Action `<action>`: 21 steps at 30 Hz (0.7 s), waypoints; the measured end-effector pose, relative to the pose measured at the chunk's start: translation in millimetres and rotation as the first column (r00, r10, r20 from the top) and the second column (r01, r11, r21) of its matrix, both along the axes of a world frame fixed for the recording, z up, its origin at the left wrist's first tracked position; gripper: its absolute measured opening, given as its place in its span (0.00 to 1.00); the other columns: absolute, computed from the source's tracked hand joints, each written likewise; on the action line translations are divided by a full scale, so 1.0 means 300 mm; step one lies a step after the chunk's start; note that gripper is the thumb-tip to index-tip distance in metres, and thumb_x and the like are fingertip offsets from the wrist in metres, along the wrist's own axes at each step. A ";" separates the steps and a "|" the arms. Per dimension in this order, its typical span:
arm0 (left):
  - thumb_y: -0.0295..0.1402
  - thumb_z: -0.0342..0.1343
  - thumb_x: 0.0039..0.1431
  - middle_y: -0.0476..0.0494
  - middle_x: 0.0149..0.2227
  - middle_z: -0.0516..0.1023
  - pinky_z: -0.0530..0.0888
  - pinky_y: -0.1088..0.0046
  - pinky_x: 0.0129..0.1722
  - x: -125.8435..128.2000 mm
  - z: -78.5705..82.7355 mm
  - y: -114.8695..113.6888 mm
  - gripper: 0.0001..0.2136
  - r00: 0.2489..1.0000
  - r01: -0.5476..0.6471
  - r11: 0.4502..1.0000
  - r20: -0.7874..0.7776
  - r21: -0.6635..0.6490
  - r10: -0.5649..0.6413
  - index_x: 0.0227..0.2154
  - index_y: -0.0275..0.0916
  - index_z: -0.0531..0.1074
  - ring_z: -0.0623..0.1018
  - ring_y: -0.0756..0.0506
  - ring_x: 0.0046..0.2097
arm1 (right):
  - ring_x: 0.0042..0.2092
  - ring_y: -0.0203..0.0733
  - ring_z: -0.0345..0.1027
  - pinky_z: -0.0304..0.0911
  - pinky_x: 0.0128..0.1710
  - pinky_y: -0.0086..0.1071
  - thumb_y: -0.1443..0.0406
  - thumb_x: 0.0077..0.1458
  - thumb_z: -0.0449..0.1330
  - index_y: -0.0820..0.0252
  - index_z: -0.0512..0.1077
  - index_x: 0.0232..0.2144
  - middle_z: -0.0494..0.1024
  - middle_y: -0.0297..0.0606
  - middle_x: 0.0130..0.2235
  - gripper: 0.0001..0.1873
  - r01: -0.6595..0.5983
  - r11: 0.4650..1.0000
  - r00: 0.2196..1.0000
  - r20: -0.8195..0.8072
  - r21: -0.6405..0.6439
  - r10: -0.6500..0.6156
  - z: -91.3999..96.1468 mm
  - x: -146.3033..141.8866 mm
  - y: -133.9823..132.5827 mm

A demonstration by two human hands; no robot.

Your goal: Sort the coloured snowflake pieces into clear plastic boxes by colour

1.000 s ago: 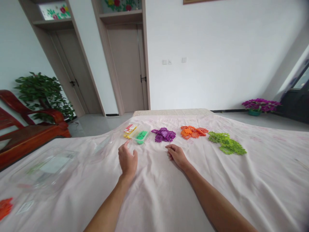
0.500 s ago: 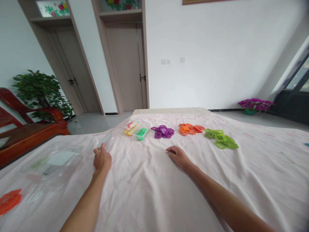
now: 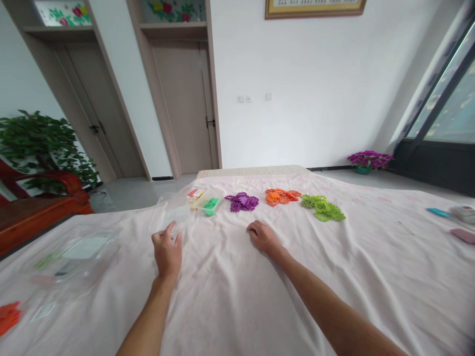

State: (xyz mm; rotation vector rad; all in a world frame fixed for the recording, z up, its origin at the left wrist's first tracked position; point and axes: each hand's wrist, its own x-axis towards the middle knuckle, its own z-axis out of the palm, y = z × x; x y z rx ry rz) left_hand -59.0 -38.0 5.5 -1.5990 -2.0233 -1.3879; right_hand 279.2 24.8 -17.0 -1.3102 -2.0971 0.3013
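My left hand [image 3: 167,252] grips the near edge of a clear plastic lid [image 3: 158,212], which is tilted up and has a pale label. Just behind it, a small clear box [image 3: 219,203] holds green pieces [image 3: 211,206] and a yellow item with a red-and-white label [image 3: 195,194]. My right hand [image 3: 265,237] rests on the cloth with its fingers curled in; whether anything is between them is hidden. Beyond it lies a pile of purple snowflake-shaped pieces [image 3: 242,201], then orange pieces [image 3: 281,196] and lime green pieces [image 3: 323,207] farther right.
A larger clear plastic container [image 3: 70,252] stands at the left, with orange-red pieces [image 3: 9,317] near it. At the right are a blue item [image 3: 439,212], a mauve item [image 3: 463,236] and a whitish object [image 3: 463,213]. A wrinkled pale cloth [image 3: 222,296] covers the surface.
My left hand has moved right with the clear lid, which now stands more upright and shows more of its face. The right hand stays curled on the cloth. The view has turned slightly right.
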 end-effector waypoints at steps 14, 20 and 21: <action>0.39 0.56 0.59 0.45 0.40 0.65 0.74 0.67 0.42 0.354 0.020 0.000 0.15 0.838 0.540 0.841 0.110 -0.032 -0.534 0.48 0.43 0.74 0.71 0.48 0.34 | 0.39 0.38 0.66 0.56 0.40 0.28 0.72 0.54 0.51 0.60 0.73 0.32 0.73 0.39 0.36 0.10 0.088 0.994 0.991 0.100 0.062 -0.094 0.017 -0.018 -0.037; 0.35 0.57 0.58 0.46 0.40 0.68 0.75 0.69 0.38 0.371 -0.041 0.065 0.11 0.835 0.547 0.834 0.112 -0.068 -0.539 0.44 0.43 0.75 0.73 0.49 0.33 | 0.40 0.39 0.66 0.56 0.41 0.28 0.73 0.53 0.51 0.60 0.73 0.36 0.74 0.40 0.38 0.12 0.120 0.991 0.983 0.130 0.062 -0.127 0.016 -0.025 -0.030; 0.35 0.57 0.58 0.45 0.41 0.68 0.75 0.69 0.38 0.369 -0.051 0.067 0.12 0.829 0.556 0.829 0.112 -0.060 -0.548 0.44 0.43 0.75 0.73 0.48 0.34 | 0.41 0.39 0.66 0.56 0.41 0.28 0.74 0.53 0.51 0.60 0.73 0.37 0.75 0.40 0.38 0.13 0.126 0.990 0.983 0.127 0.061 -0.133 0.014 -0.026 -0.027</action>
